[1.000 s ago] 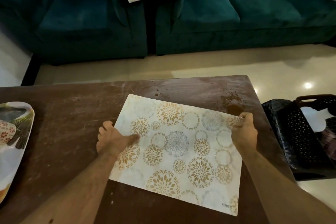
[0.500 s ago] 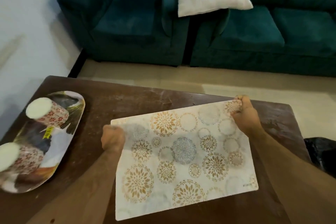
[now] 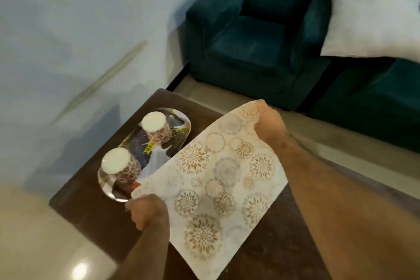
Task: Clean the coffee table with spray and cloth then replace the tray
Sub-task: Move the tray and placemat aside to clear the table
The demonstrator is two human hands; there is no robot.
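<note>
Working from nine o'clock across, we first meet the tray (image 3: 181, 125), oval and glossy, lying on the brown table (image 3: 95, 209) near its left edge with two patterned cups (image 3: 156, 129) standing upside down on it. We judge it sits there because it has yet to be carried off so the wood can be sprayed and wiped; no spray or cloth shows in view. Toward six o'clock, our left hand (image 3: 145, 211) has its grip closed on the near-left corner of the patterned mat (image 3: 218, 179). At about one o'clock from that, our right hand (image 3: 270, 125) is pinched shut on the far corner. Holding two corners keeps the thin sheet taut and lifted, so it tilts up off the table and its left edge overlaps the tray in our view; whether they touch we cannot tell. Beyond, at twelve o'clock, stands a teal armchair (image 3: 245, 36), with a white cushion (image 3: 368, 13) at two o'clock.
</note>
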